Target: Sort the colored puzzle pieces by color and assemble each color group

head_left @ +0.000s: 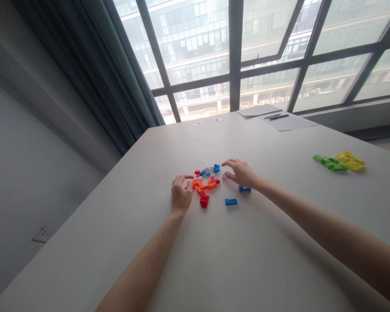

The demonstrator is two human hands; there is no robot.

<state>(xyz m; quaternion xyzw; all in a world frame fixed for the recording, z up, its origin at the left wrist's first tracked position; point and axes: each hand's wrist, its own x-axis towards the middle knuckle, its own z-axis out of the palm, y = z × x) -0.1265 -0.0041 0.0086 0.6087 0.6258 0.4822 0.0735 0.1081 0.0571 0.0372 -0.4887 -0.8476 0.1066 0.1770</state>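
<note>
A loose cluster of small plastic blocks lies on the white table. My left hand (181, 193) rests at the cluster's left edge, thumb and index finger apart, beside the orange blocks (199, 185); a bit of red shows by its fingertips. My right hand (242, 173) reaches in from the right with its fingers apart. Its thumb is close to a white block (224, 176), and its index fingertip is near a blue block (216, 168). Closer to me lie a red block (204, 201) and a blue block (231, 202). Another blue block (245, 189) sits beneath my right wrist.
Green blocks (329, 163) and yellow blocks (351, 161) are grouped at the right of the table (214, 260). Papers (287, 122) with pens (278, 117) lie at the far edge, below the windows. A dark curtain (94, 65) hangs at the left.
</note>
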